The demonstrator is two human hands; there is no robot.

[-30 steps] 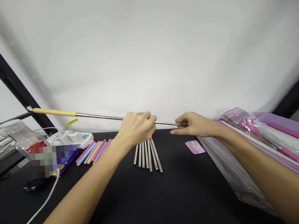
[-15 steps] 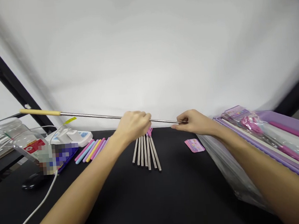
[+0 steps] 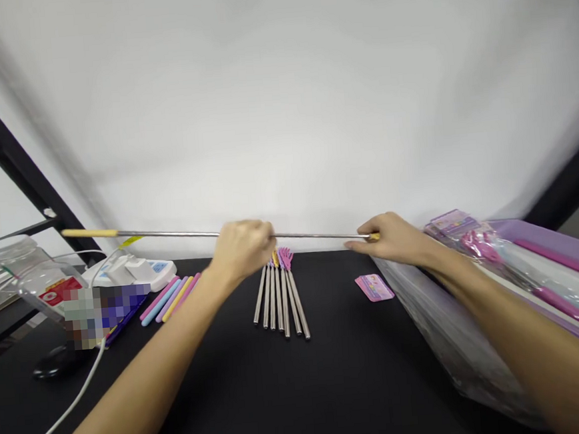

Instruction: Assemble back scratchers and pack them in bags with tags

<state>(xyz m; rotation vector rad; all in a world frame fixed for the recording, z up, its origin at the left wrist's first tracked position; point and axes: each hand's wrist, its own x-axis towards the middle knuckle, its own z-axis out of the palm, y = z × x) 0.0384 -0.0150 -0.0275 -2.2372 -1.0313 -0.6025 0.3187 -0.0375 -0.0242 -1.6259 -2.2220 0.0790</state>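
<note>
A long thin telescopic metal rod [image 3: 180, 235] with a yellow grip at its far left end is held level above the black table [image 3: 293, 390]. My left hand [image 3: 242, 246] is closed around its middle. My right hand [image 3: 394, 237] pinches its right end, where a bit of yellow shows. Below the hands lie several collapsed metal rods [image 3: 279, 297] side by side, with pink and yellow claw-shaped tips at their far ends.
Several pastel sleeves [image 3: 168, 297] lie left of the metal rods. A small pink card [image 3: 374, 286] lies to their right. Purple trays with clear packets [image 3: 518, 266] fill the right side. A clear jar [image 3: 38, 277], a white power strip [image 3: 130, 269] and cable sit at left.
The rod has grown longer between my hands: my left hand slid left along it, my right hand moved right. The rod has levelled out and the claw tips below came into view.
</note>
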